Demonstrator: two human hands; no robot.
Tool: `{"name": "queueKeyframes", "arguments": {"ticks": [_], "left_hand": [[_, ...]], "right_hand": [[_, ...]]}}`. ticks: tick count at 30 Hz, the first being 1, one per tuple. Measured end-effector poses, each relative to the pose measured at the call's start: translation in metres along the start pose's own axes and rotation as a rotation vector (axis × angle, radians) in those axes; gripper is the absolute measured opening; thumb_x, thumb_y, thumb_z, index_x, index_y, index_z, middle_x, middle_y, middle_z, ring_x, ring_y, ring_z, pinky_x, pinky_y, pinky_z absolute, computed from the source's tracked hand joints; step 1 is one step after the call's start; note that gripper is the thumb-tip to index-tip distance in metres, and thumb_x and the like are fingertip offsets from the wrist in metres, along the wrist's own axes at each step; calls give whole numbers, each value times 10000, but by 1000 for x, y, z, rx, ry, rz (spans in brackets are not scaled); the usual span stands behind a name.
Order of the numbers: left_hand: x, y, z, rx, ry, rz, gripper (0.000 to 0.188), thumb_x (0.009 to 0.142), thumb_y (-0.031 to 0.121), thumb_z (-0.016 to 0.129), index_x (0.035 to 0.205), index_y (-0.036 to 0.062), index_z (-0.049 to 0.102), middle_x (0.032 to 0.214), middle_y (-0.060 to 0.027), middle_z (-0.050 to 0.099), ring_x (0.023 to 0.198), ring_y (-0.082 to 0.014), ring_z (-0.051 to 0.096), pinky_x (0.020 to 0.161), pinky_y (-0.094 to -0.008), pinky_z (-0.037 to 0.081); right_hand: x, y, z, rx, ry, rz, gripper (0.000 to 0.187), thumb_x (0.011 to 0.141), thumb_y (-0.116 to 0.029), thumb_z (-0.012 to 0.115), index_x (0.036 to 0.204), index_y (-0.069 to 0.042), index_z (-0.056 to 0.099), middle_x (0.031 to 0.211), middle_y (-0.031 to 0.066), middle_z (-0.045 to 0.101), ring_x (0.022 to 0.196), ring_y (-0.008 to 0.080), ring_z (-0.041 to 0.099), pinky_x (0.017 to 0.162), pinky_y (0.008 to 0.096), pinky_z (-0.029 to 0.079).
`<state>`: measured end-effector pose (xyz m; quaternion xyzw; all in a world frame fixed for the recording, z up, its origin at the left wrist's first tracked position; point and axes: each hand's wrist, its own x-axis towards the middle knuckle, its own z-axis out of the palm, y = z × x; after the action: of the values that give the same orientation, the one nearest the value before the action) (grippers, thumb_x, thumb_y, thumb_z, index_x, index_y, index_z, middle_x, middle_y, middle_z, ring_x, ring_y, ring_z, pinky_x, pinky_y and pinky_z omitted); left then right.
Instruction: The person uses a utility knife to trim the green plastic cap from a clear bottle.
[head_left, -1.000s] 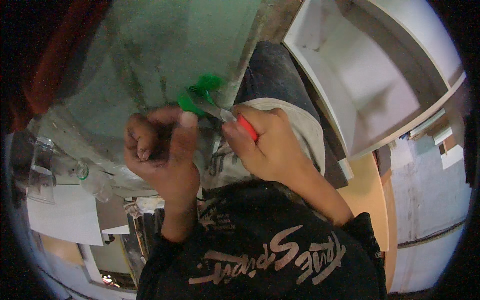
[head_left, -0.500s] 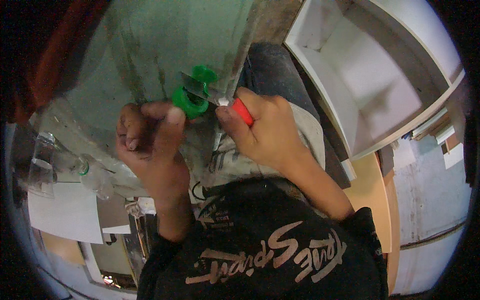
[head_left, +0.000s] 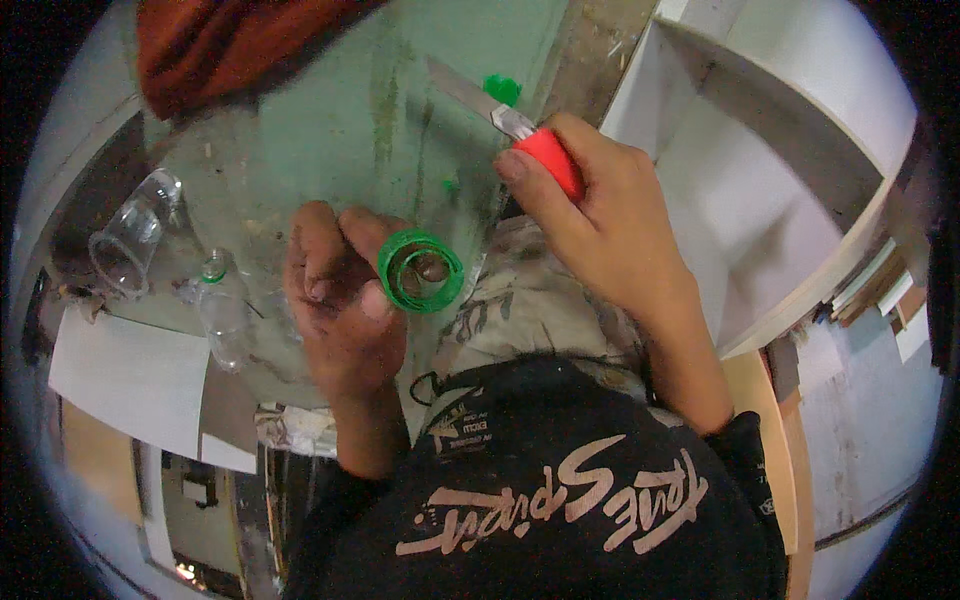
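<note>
Pinched between the thumb and fingers of my left hand [head_left: 350, 300] is a green plastic bottle cap [head_left: 408, 298]. Its end faces up and is cut open, showing an outer wall with a narrower ring inside. My right hand [head_left: 610, 220] grips the red handle of a utility knife [head_left: 552, 160], thumb along the side. The bare blade points up and left, apart from the cap. Just beyond the blade, a cut-off green plastic piece [head_left: 503, 90] lies near the edge of the greenish glass tabletop [head_left: 300, 150].
Left on the tabletop are a clear plastic cup [head_left: 135, 240] on its side and a small clear bottle [head_left: 222, 320] with a green neck. Reddish-brown cloth [head_left: 220, 50] hangs over the far left. An open white box-like cabinet [head_left: 760, 180] stands at my right.
The blade has come away from the cap, and my right hand has moved up and right with the knife. A green piece is now separate on the tabletop. My left hand has tilted the cap's cut end upward.
</note>
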<state>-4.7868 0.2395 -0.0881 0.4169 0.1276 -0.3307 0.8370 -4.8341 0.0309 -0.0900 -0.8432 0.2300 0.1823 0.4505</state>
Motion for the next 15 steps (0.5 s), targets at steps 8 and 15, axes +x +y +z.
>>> {"name": "queueKeyframes", "arguments": {"ticks": [8, 15], "left_hand": [[-38, 29, -6, -5, 92, 271, 366, 815, 41, 684, 934, 152, 356, 882, -47, 462, 883, -223, 551, 844, -409, 464], [-69, 35, 21, 137, 62, 458, 336, 851, 5, 647, 903, 129, 339, 900, -104, 565, 872, -218, 608, 850, -376, 483]], "right_hand": [[-45, -46, -26, 285, -290, -18, 481, 979, -485, 530, 875, -17, 571, 717, 70, 548, 619, 165, 482, 573, 328, 384], [-94, -68, -46, 434, -548, 65, 664, 931, -653, 473, 877, 1, 575, 774, 29, 560, 651, 97, 428, 572, 266, 328]]}}
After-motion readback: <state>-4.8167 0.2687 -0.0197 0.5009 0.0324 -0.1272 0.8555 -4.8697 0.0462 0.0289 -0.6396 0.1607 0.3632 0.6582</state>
